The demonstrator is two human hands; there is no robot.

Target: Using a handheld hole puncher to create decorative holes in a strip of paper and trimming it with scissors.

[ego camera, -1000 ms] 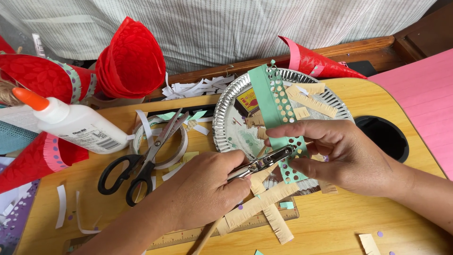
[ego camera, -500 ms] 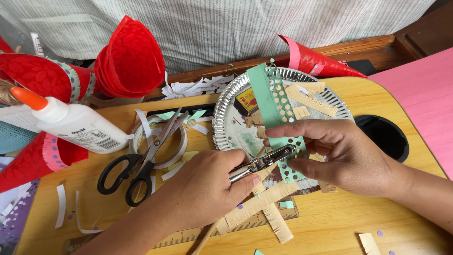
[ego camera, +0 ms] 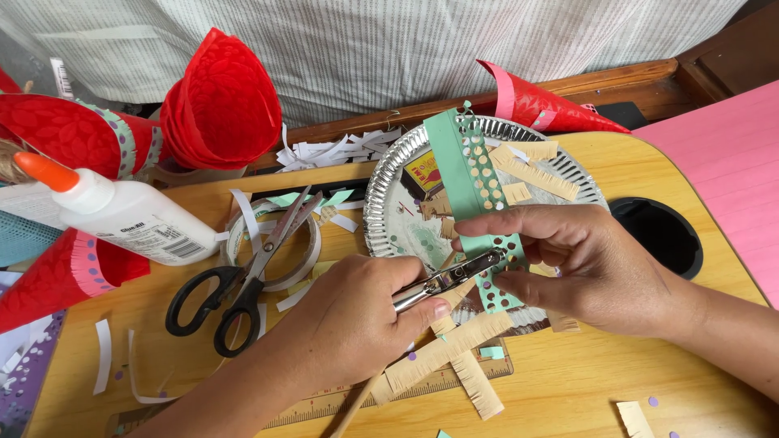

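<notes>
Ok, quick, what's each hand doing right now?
Left hand: closed around a silver metal hole punch.
Right hand: pinching a green punched paper strip.

I work at a yellow wooden table (ego camera: 649, 174) with a round black hole (ego camera: 659, 234) at right. Far behind runs a brown wooden ledge (ego camera: 568, 88) and pale striped cloth (ego camera: 389, 40).
</notes>
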